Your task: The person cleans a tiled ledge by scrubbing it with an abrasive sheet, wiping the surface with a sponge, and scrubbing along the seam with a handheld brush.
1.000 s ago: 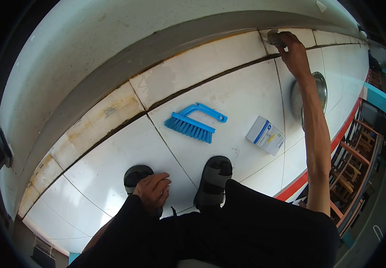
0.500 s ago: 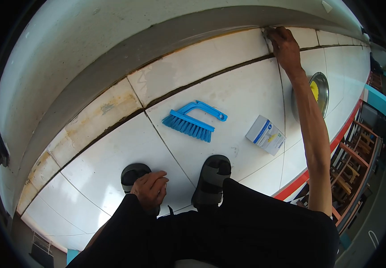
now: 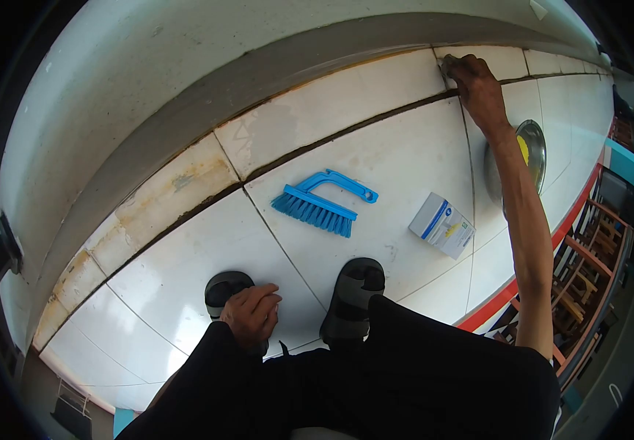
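Note:
My right hand reaches to the upper right, its fingers closed round a small greyish pad pressed on the narrow wall tiles. My left hand rests over my left sandal near my knee, fingers loosely curled and apart, holding nothing. Between the hands, a blue brush lies on the white floor tiles with its bristles toward me. Right of it lies a white and blue box. A metal bowl with something yellow in it is partly hidden behind my right forearm.
A grey-white wall curves along the top and left. Dark grout runs along the tiles. My right sandal stands on the floor. A red edge strip borders the floor at right, with wooden furniture beyond.
My right hand has moved along the narrow tiles beside the vertical joint, first left, then slightly down, with the pad in it. More of the bowl and its yellow content shows. My left hand stays in place.

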Available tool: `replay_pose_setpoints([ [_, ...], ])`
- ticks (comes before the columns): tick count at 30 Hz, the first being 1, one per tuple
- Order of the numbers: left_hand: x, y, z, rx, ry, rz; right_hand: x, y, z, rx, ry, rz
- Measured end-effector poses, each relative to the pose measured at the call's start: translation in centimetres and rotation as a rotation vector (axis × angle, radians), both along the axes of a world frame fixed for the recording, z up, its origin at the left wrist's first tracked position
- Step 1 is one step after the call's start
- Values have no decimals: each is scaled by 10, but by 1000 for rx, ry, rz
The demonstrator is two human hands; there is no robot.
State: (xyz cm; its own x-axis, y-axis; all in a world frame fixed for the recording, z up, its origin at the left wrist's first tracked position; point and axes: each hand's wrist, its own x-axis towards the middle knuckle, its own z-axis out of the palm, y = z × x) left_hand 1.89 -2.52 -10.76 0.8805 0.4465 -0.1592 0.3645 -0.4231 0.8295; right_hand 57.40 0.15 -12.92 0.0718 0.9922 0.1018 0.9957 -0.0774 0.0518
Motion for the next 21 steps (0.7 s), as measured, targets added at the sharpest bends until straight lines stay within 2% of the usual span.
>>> replay_pose_setpoints([
  [3, 3, -3, 3, 34, 40, 37, 4, 6, -3, -12, 6, -31],
  [7, 2, 4, 2, 30, 26, -34, 3, 7, 1, 14, -51, 27],
  [11, 3, 0, 2, 22, 9, -2, 1, 5, 3, -72, -52, 4],
  [13, 4, -3, 2, 34, 23, -2, 5, 14, -2, 13, -95, 29],
  [19, 2, -1, 2, 7, 9, 5, 4, -5, 1, -41, -2, 54],
  [21, 4, -2, 3, 33, 23, 25, 7, -1, 0, 12, 12, 37],
])
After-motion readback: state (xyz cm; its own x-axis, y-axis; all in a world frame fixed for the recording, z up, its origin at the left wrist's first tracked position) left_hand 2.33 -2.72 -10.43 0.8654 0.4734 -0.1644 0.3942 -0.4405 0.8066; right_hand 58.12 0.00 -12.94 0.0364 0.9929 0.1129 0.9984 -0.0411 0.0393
